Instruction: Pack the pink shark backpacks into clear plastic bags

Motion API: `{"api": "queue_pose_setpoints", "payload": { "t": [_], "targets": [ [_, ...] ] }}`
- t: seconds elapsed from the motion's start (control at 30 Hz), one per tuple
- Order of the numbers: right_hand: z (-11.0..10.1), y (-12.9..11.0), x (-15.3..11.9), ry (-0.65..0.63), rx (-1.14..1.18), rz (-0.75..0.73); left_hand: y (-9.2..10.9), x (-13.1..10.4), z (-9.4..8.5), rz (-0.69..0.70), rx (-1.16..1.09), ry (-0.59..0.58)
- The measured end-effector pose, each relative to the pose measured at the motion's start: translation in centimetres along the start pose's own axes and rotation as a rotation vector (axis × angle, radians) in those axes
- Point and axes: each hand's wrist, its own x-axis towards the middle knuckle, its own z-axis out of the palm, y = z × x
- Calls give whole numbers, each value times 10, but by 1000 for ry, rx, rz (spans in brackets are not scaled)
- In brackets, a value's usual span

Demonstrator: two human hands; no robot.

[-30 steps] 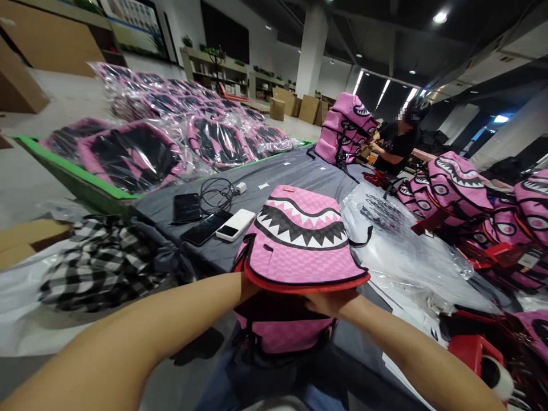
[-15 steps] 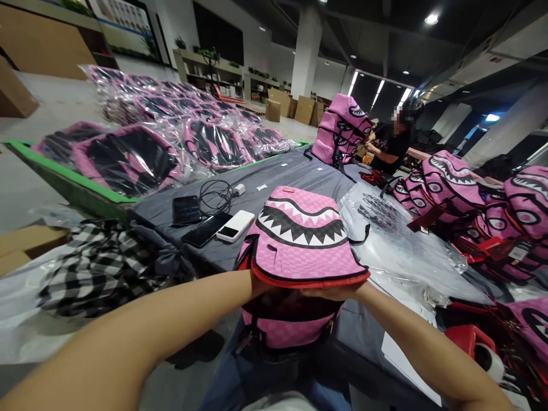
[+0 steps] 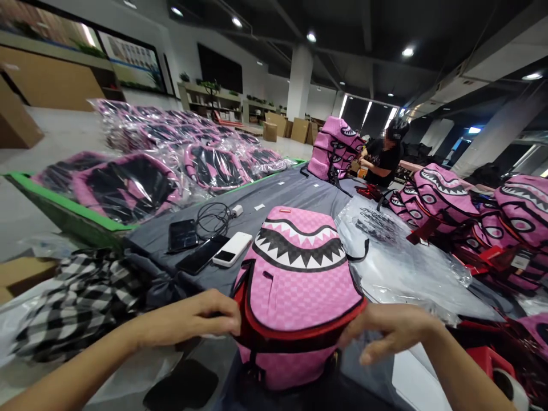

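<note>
A pink backpack (image 3: 299, 291) with a shark-mouth print lies in front of me on the edge of the grey-covered table, its red-lined opening facing me. My left hand (image 3: 216, 314) is at the backpack's left side, thumb and fingers closed on its edge. At the right side is my right hand (image 3: 389, 331), thumb spread away from the fingers, whose tips touch the bag's side near the red trim. To the left on the table lie a white power bank (image 3: 232, 249), a black phone (image 3: 202, 255), another dark device (image 3: 182, 235) and a coiled black cable (image 3: 214, 220).
Plastic-wrapped pink backpacks (image 3: 128, 182) fill a green-edged bin at left. Clear plastic bags (image 3: 398, 257) lie on the right, beside piled pink backpacks (image 3: 445, 191). A co-worker (image 3: 381, 160) stands behind a backpack stack (image 3: 334, 148). Checkered cloth (image 3: 81, 302) sits at lower left.
Both hands have come out from inside the backpack's opening to its two sides. The front flap now lies lower over the opening. My view has tilted up slightly.
</note>
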Motion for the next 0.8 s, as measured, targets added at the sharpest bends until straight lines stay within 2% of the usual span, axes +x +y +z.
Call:
{"api": "queue_pose_setpoints", "payload": {
  "t": [0.03,0.07,0.1,0.13,0.17,0.2,0.27,0.33,0.4,0.5,0.6,0.7,0.8],
  "targets": [
    [-2,-8,0,-24,66,-20,-5,1,-9,4,-19,-63],
    [-3,-15,8,-1,119,-32,-11,5,-12,4,-43,-47],
    [-3,-21,24,61,132,-37,-18,12,-9,2,-73,54],
    [-2,-25,47,154,85,-43,-24,20,-1,-1,-106,236],
    [0,-28,75,271,-21,-46,-31,29,10,-5,-154,397],
    [2,-28,106,384,-199,-37,-37,38,25,-8,-171,471],
    [6,-24,167,531,-625,46,-46,50,56,-5,-177,567],
    [10,-14,213,579,-903,154,-54,54,81,-6,-182,630],
    [12,-1,240,549,-1043,205,-60,54,94,-4,-201,675],
    [12,18,253,482,-1164,145,-64,56,97,29,-186,674],
    [9,26,253,460,-1267,15,-60,66,88,95,-77,583],
    [13,23,242,453,-1335,-86,-50,76,79,124,-2,542],
    [31,17,217,374,-1337,-236,-44,79,76,122,35,554]
  ]
}}
